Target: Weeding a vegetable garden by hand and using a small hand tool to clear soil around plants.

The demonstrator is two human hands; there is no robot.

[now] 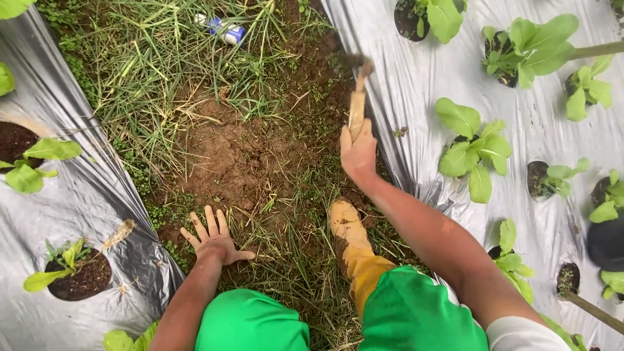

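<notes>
The right hand point(358, 153) was closed around the wooden handle of a small digging tool point(357, 97), whose blurred head stood over the bare soil point(227, 156) beside the silver mulch sheet point(416, 84), while the left hand point(213, 239), fingers spread, pressed flat on the cut grass point(286, 253).

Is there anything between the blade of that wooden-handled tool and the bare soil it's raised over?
Nothing visible. The right hand grips the wooden-handled tool, its blurred head above open bare soil. The left hand rests flat on grass, nearer the person and off to one side.
</notes>
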